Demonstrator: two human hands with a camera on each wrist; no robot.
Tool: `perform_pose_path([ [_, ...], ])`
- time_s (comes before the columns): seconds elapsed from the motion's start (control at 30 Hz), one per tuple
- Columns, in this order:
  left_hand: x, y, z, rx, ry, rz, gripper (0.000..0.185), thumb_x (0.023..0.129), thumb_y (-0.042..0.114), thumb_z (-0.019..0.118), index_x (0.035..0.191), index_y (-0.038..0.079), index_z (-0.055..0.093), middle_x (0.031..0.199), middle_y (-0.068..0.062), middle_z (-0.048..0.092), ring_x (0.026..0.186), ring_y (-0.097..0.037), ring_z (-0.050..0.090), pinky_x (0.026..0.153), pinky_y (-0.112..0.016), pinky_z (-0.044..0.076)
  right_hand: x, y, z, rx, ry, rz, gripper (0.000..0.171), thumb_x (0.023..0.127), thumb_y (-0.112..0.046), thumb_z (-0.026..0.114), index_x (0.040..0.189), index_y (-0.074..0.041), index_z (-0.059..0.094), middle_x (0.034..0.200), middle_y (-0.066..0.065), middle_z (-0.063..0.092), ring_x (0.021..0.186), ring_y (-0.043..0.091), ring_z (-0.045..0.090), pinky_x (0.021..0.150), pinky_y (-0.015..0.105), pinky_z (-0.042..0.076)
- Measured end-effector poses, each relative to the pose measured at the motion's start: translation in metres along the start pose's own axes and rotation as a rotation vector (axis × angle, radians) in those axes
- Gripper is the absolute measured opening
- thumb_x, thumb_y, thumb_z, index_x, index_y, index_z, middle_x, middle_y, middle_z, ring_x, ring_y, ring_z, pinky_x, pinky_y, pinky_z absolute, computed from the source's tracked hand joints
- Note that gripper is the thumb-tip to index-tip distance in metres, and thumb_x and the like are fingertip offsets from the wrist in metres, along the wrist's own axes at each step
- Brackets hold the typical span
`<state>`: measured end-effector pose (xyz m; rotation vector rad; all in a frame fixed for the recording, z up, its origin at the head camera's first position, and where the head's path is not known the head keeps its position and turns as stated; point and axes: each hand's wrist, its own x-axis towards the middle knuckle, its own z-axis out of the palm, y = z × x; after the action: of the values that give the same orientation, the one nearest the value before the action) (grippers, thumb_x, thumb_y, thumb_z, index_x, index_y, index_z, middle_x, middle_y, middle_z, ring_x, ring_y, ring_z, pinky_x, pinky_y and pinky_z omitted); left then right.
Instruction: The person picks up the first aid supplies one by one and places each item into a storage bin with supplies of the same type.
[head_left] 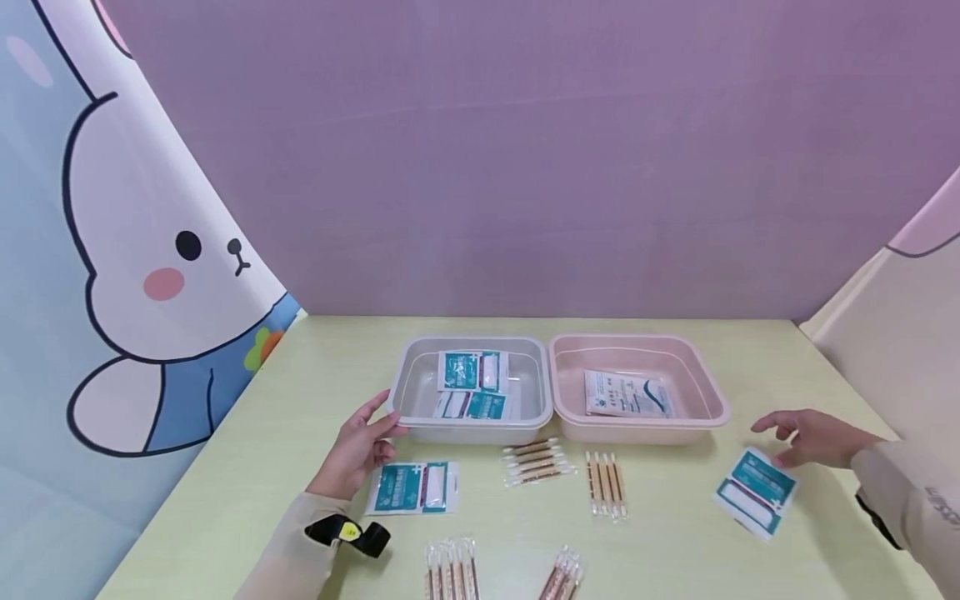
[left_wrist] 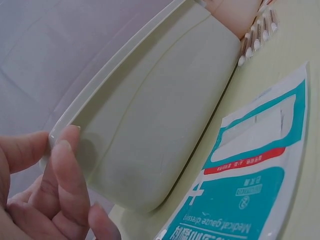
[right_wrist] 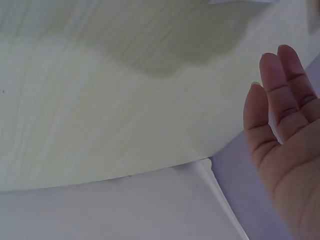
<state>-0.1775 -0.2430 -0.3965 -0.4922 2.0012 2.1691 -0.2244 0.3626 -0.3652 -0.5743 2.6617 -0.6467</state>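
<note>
My left hand point(head_left: 358, 446) pinches the grey tray's point(head_left: 408, 387) corner rim; my right hand point(head_left: 813, 435) hovers, fingers relaxed, over a gauze packet point(head_left: 754, 491).

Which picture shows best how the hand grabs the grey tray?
The left wrist view: the left hand's fingers curl over the grey tray at its corner rim, close up. The head view shows the left hand at the whole tray, but small. The right wrist view shows neither.
</note>
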Motion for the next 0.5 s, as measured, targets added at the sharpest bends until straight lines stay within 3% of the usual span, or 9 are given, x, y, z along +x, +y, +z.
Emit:
perform_pose_path([
  [0.13, 0.000, 0.001, 0.000, -0.001, 0.001, -0.002, 0.059, 0.099, 0.022, 0.054, 0.152, 0.017, 0.027, 0.082, 0.002, 0.070, 0.057, -0.012, 0.051, 0.062, -0.023, 0.042, 0.000, 0.003, 0.007, 0.009, -0.006, 0.041, 0.046, 0.079, -0.007, 0.074, 0.112, 0.012, 0.051, 0.096, 0.020, 0.057, 0.084, 0.031, 0.057, 0.072, 0.043, 0.045],
  [0.3, 0.000, 0.001, 0.000, -0.009, 0.000, -0.002, 0.060, 0.099, 0.022, 0.054, 0.152, 0.017, 0.027, 0.082, 0.002, 0.070, 0.057, -0.012, 0.051, 0.063, -0.023, 0.043, -0.001, 0.005, 0.016, 0.067, -0.004, 0.078, 0.047, 0.078, -0.009, 0.075, 0.114, 0.011, 0.052, 0.098, 0.022, 0.057, 0.087, 0.033, 0.057, 0.072, 0.043, 0.045],
  [0.5, 0.000, -0.002, -0.001, -0.024, -0.006, -0.003, 0.061, 0.099, 0.022, 0.054, 0.152, 0.017, 0.026, 0.085, 0.002, 0.070, 0.057, -0.012, 0.051, 0.063, -0.023, 0.043, -0.003, 0.003, 0.022, 0.156, -0.018, 0.064, 0.046, 0.078, -0.004, 0.073, 0.115, 0.014, 0.051, 0.097, 0.017, 0.056, 0.086, 0.029, 0.056, 0.071, 0.039, 0.045],
])
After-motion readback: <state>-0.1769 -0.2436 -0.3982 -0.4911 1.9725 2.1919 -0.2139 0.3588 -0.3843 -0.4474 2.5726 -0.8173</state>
